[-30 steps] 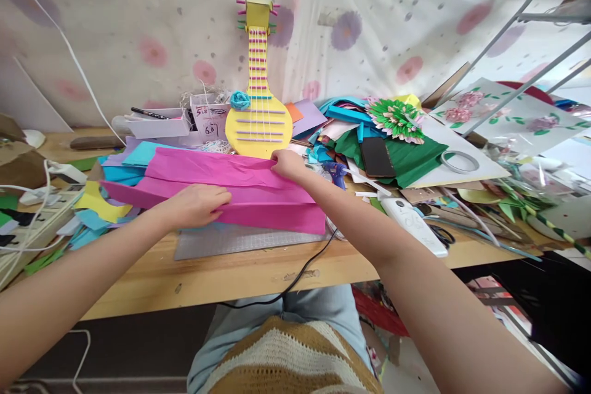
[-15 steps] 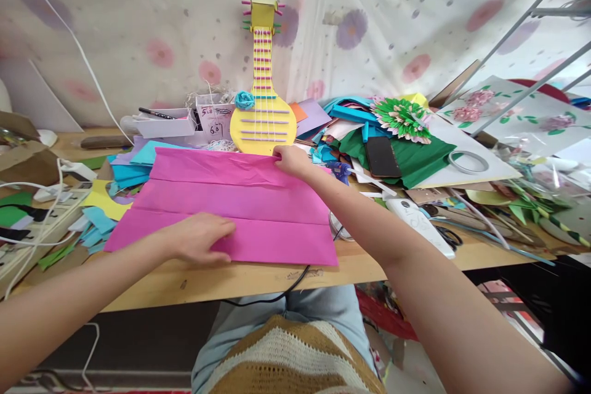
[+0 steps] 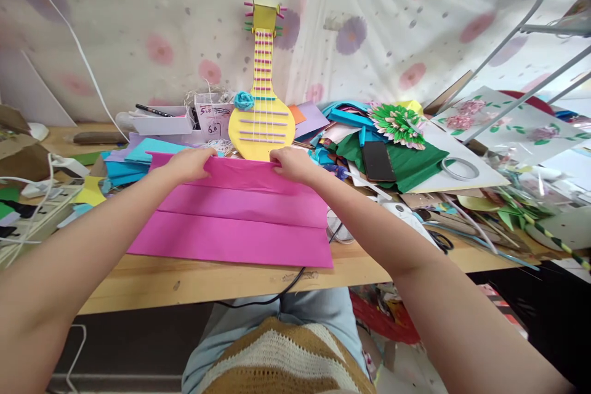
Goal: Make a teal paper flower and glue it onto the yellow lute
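Note:
A sheet of magenta paper (image 3: 240,237) with crosswise fold lines lies over the front of the wooden table. Both hands grip its far edge, which is lifted slightly. My left hand (image 3: 191,165) pinches that edge left of the middle, thumb toward me. Farther right, my right hand (image 3: 293,164) has its fingers closed on the same edge. Just behind the sheet, a yellow paper lute (image 3: 263,126) with white strings and a blue paper rose (image 3: 244,100) leans upright against the curtain.
To the right are a phone (image 3: 378,161) on green paper, a tape roll (image 3: 460,168), a glue gun (image 3: 336,170), scissors (image 3: 441,240) and a green-pink paper flower (image 3: 398,125). At left stand a power strip (image 3: 39,221) and a white box (image 3: 162,121). A black cable (image 3: 281,291) crosses the table's front edge.
My left hand has moved from the near part of the paper up to its far edge and taken hold there. My right hand keeps its grip, and the far edge is raised a little.

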The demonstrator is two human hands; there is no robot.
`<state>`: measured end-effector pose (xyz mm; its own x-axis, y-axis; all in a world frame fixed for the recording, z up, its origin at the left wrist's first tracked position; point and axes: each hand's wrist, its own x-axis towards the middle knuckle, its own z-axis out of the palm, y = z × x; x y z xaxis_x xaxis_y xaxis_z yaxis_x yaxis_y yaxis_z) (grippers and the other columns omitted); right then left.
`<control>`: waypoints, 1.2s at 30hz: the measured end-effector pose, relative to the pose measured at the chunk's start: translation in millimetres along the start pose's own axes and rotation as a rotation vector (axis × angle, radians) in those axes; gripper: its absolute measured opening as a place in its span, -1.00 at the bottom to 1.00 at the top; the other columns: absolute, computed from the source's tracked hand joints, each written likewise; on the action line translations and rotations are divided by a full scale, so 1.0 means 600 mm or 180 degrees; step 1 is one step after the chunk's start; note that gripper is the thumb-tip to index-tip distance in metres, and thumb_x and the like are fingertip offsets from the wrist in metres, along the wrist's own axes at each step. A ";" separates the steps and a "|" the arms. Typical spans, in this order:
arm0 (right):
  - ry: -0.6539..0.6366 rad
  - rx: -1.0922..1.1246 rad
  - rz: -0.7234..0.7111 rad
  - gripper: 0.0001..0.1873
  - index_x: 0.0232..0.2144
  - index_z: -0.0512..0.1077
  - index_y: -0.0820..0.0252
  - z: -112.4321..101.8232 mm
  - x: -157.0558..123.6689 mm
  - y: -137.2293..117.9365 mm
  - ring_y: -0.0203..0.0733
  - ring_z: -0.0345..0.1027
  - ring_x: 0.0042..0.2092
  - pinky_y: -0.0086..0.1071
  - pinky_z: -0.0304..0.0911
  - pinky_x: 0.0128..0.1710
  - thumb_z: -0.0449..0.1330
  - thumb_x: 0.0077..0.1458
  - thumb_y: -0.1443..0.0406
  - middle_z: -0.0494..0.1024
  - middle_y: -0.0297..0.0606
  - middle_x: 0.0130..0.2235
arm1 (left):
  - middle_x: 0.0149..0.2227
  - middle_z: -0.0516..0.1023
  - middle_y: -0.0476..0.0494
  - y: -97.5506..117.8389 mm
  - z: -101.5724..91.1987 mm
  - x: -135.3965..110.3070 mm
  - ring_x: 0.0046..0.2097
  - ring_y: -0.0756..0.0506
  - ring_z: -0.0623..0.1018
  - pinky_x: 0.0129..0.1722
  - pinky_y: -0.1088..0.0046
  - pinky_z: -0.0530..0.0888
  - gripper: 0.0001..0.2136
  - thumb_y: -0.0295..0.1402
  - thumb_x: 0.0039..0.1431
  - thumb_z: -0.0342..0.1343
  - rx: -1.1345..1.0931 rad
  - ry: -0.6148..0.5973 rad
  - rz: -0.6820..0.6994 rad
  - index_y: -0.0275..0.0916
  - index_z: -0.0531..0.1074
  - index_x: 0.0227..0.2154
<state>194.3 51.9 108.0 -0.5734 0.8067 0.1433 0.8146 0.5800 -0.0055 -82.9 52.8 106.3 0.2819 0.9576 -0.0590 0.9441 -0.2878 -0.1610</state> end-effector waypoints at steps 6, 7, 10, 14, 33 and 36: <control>0.0117 -0.0193 -0.0153 -0.83 -0.26 0.38 0.22 -0.012 -0.020 -0.011 -0.15 0.30 -0.15 -0.42 0.02 -0.39 0.02 0.10 0.34 0.48 -0.15 -0.19 | -0.29 0.54 -0.15 -0.008 0.000 -0.018 -0.28 -0.16 0.51 -0.45 0.40 0.27 -0.80 -0.34 0.06 -0.08 0.0278 0.0336 -0.0136 -0.18 0.39 -0.28; 0.0115 -0.0217 -0.0195 -0.82 -0.26 0.38 0.22 -0.013 -0.024 -0.013 -0.14 0.29 -0.14 -0.42 0.02 -0.39 0.02 0.10 0.34 0.47 -0.14 -0.18 | -0.30 0.53 -0.14 -0.011 0.000 -0.025 -0.29 -0.15 0.50 -0.45 0.39 0.27 -0.81 -0.35 0.07 -0.10 0.0326 0.0420 -0.0035 -0.18 0.39 -0.31; 0.0075 -0.0295 -0.0393 -0.82 -0.25 0.37 0.24 -0.017 -0.037 -0.020 -0.12 0.27 -0.12 -0.41 0.03 -0.39 0.03 0.09 0.33 0.44 -0.10 -0.16 | -0.33 0.50 -0.14 -0.015 0.001 -0.048 -0.25 -0.15 0.48 -0.37 0.37 0.30 -0.83 -0.39 0.06 -0.11 0.0469 0.0605 0.0377 -0.18 0.39 -0.36; -0.0158 -0.0304 -0.0800 -0.83 -0.30 0.39 0.25 -0.017 -0.058 -0.033 -0.13 0.28 -0.15 -0.38 0.04 -0.35 0.05 0.05 0.34 0.44 -0.10 -0.17 | -0.34 0.46 -0.17 -0.017 0.011 -0.081 -0.21 -0.16 0.45 -0.23 0.34 0.33 -0.85 -0.46 0.03 -0.09 0.0413 0.0783 0.0874 -0.19 0.37 -0.40; -0.0288 0.0783 -0.0633 -0.50 -0.22 0.33 0.26 0.076 -0.076 -0.047 -0.14 0.28 -0.14 -0.33 0.16 -0.18 0.07 0.07 -0.06 0.42 -0.12 -0.17 | -0.13 0.40 -0.22 -0.017 0.055 -0.099 -0.04 -0.21 0.41 -0.06 0.26 0.35 -0.71 -0.42 -0.12 -0.05 -0.0662 -0.0098 0.0415 -0.23 0.27 -0.24; -0.0128 0.0760 -0.0308 -0.47 -0.12 0.31 0.30 0.095 -0.074 -0.046 -0.08 0.25 -0.04 -0.28 0.14 -0.05 0.14 0.04 -0.01 0.39 -0.04 -0.08 | -0.06 0.38 -0.31 0.030 0.067 -0.089 0.03 -0.23 0.36 0.06 0.18 0.28 -0.70 -0.29 0.08 -0.12 -0.0783 0.0560 0.0267 -0.30 0.27 -0.15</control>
<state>192.0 6.7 45.4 -0.6545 0.7473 0.1151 0.7148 0.6612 -0.2278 -88.1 -4.2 67.1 0.3656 0.9239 0.1129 0.9232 -0.3754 0.0818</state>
